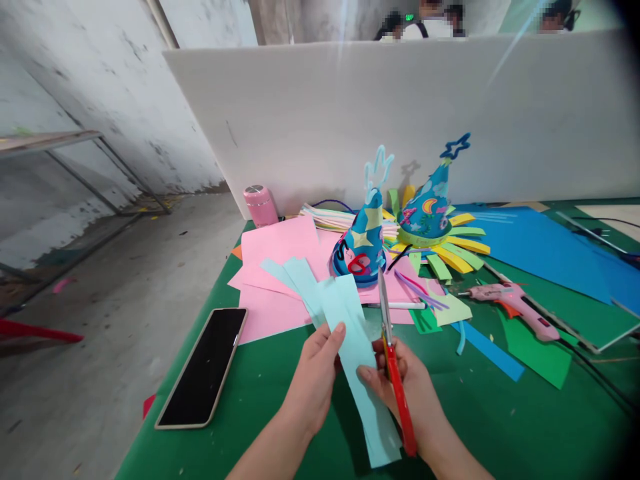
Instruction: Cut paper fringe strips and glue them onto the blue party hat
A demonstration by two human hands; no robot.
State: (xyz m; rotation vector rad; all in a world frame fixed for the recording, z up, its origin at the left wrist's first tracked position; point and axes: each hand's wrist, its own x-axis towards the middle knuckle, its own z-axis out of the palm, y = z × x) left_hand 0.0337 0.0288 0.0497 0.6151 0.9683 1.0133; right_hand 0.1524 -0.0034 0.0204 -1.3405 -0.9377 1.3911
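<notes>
Light blue paper strips (350, 320) lie between my hands, overlapping and fanned out at the far end. My left hand (317, 370) pinches them at the left edge, thumb on top. My right hand (400, 380) holds red-handled scissors (399, 393), blades pointing away, while its thumb also presses on the strips' right edge. The blades look closed or nearly so, beside the paper. Beyond the strips stands a blue cone hat (367, 233) with stars and a red number on it. Pink paper sheets (275, 267) lie beneath and behind the strips.
A phone (203, 370) lies at the left on the green table (270, 407). A pink glue gun (515, 303) is at the right, near blue sheets (530, 247). Further back are a second cone hat (430, 207), a pink cylinder (261, 205) and a white partition (400, 107).
</notes>
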